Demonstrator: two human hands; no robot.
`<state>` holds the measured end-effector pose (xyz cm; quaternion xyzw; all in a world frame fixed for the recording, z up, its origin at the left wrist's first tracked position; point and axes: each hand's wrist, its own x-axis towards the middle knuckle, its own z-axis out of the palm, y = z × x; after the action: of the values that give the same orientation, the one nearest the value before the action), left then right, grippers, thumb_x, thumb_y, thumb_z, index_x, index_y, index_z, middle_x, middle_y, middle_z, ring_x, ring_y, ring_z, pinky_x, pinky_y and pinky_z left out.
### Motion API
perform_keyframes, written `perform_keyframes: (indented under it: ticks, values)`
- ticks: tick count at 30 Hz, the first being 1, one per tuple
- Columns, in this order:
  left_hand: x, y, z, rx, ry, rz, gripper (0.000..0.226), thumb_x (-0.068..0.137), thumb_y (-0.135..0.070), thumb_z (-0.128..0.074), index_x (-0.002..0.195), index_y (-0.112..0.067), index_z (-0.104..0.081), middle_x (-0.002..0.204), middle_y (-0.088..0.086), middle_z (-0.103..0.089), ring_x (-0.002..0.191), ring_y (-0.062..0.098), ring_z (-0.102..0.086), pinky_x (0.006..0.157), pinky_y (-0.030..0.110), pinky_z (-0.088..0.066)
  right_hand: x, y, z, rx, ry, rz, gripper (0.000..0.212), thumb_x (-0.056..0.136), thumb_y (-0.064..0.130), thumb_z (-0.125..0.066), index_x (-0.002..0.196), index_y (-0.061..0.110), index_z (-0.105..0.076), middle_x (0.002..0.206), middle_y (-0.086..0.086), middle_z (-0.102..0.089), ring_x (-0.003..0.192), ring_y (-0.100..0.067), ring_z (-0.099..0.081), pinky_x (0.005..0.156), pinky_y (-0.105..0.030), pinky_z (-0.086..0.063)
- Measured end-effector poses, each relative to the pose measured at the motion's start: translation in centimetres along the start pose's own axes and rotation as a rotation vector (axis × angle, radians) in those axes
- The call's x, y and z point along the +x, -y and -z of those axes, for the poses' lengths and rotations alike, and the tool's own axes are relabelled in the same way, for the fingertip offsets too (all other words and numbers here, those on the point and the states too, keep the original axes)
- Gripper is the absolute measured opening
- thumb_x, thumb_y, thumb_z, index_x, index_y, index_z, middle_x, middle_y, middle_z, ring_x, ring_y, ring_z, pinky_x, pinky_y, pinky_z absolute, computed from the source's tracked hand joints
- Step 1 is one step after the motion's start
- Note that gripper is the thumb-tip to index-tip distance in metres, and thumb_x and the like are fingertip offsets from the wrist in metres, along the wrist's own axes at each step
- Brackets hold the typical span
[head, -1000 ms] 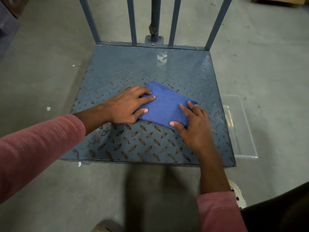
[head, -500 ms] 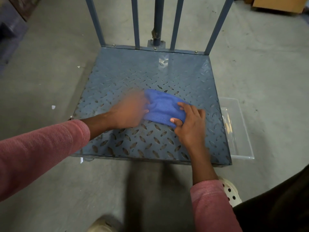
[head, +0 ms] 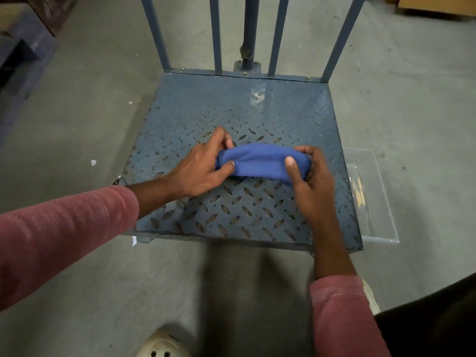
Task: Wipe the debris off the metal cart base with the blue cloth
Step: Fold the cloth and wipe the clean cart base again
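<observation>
While the folded blue cloth (head: 260, 161) spans the metal cart base (head: 239, 109), both hands — left hand (head: 201, 166), right hand (head: 313, 181) — pinch its ends.

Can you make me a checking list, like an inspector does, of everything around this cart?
Surface: blue-grey metal cart base with a raised tread pattern; brownish marks in the tread toward the near edge.
Job's things: blue cloth, bunched into a long roll over the middle of the base.
Clutter: clear plastic tray on the floor beside the cart's right edge; small white scraps on the floor to the left.
Grippers: left hand pinches the cloth's left end; right hand grips its right end.
Cables: nothing seen.
Surroundings: grey concrete floor; upright blue metal bars at the far edge; cardboard box at the far right; cream shoe nearest the camera.
</observation>
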<state>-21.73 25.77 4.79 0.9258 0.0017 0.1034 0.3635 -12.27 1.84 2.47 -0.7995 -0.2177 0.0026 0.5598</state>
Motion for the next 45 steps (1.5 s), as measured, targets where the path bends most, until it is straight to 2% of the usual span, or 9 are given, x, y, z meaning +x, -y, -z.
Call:
perform_keyframes:
  ticks: [3,6,11,15,20,24,31,38,45]
  values:
    - [1.0,0.3,-0.3,0.148,0.091,0.143,0.026,0.086,-0.032,-0.058,0.107,-0.02,-0.047,0.084,0.002,-0.056,0.076,0.019,-0.056,0.067,0.032,-0.037,0.9,-0.9,0.1,-0.279,-0.021,-0.036,0.033,0.098,0.046,-0.062,0.122,0.024,-0.06,0.11,0.0,-0.064,0.102,-0.018,-0.062,0.087,-0.039,-0.054]
    - [1.3,0.5,-1.5,0.667,0.165,0.276,0.046,0.096,-0.043,-0.054,0.128,-0.009,-0.052,0.127,0.018,-0.054,0.121,0.036,-0.049,0.1,0.044,-0.04,0.9,-1.5,-0.5,-0.672,-0.053,-0.148,0.044,0.091,0.051,-0.066,0.13,0.029,-0.063,0.133,-0.009,-0.054,0.125,-0.029,-0.046,0.099,-0.049,-0.04]
    - [1.3,-1.3,-3.8,0.702,0.033,-0.169,0.069,0.106,-0.033,-0.033,0.164,0.002,-0.017,0.173,0.024,-0.009,0.162,0.038,-0.004,0.132,0.05,-0.008,1.0,0.5,-2.9,-0.589,-0.086,0.21,0.04,0.098,0.027,-0.058,0.137,0.021,-0.062,0.153,-0.003,-0.049,0.145,-0.028,-0.039,0.115,-0.049,-0.031]
    - [0.2,-0.3,-6.6,0.653,0.27,-0.102,0.081,0.106,-0.053,-0.019,0.165,-0.003,0.005,0.175,0.017,0.009,0.162,0.029,0.014,0.132,0.042,0.007,-0.2,-0.9,-3.5,-0.689,0.273,0.062,0.052,0.109,0.044,-0.028,0.16,0.033,-0.024,0.169,0.008,-0.015,0.158,-0.018,-0.002,0.126,-0.054,-0.008]
    - [-0.5,1.1,-7.1,0.631,0.273,-0.122,0.084,0.106,-0.059,-0.017,0.165,-0.006,0.01,0.173,0.013,0.017,0.161,0.026,0.019,0.132,0.04,0.009,0.0,-1.3,-2.4,-0.767,0.418,0.055,0.06,0.108,0.047,-0.029,0.162,0.035,-0.006,0.17,0.01,0.005,0.156,-0.021,0.018,0.124,-0.058,0.011]
    - [-1.1,1.2,-7.7,0.647,0.138,-0.145,0.075,0.108,-0.047,-0.022,0.165,0.0,-0.01,0.173,0.02,-0.008,0.162,0.034,-0.005,0.133,0.045,-0.007,-0.4,-1.8,-1.2,-0.757,0.358,0.098,0.068,0.102,0.048,-0.049,0.161,0.036,-0.016,0.17,0.009,0.0,0.157,-0.022,0.012,0.12,-0.053,0.018]
    - [-0.5,2.7,-5.5,0.681,0.077,-0.299,0.064,0.102,-0.014,-0.047,0.161,0.002,-0.029,0.166,0.022,-0.033,0.156,0.034,-0.03,0.13,0.044,-0.019,-0.7,-2.6,-0.9,-0.452,0.191,0.124,0.05,0.1,0.014,-0.059,0.148,0.026,-0.052,0.164,-0.002,-0.033,0.156,-0.029,-0.017,0.122,-0.04,-0.017]
    - [0.9,2.0,-4.8,0.42,0.081,-0.074,0.072,0.099,-0.039,-0.056,0.16,-0.006,-0.037,0.164,0.016,-0.04,0.156,0.031,-0.031,0.131,0.041,-0.016,-0.1,-1.8,-0.7,-0.37,0.22,0.112,0.059,0.097,-0.004,-0.054,0.144,0.032,-0.055,0.163,0.001,-0.035,0.156,-0.024,-0.019,0.116,-0.015,-0.014]
    - [2.3,2.0,-3.5,0.546,-0.037,-0.275,0.051,0.074,-0.005,-0.084,0.125,-0.004,-0.075,0.113,0.017,-0.076,0.107,0.039,-0.071,0.117,0.054,-0.042,0.4,-2.3,-0.1,-0.317,0.19,0.216,0.052,0.093,-0.001,-0.048,0.136,0.025,-0.064,0.156,-0.005,-0.046,0.152,-0.03,-0.029,0.118,-0.008,-0.018]
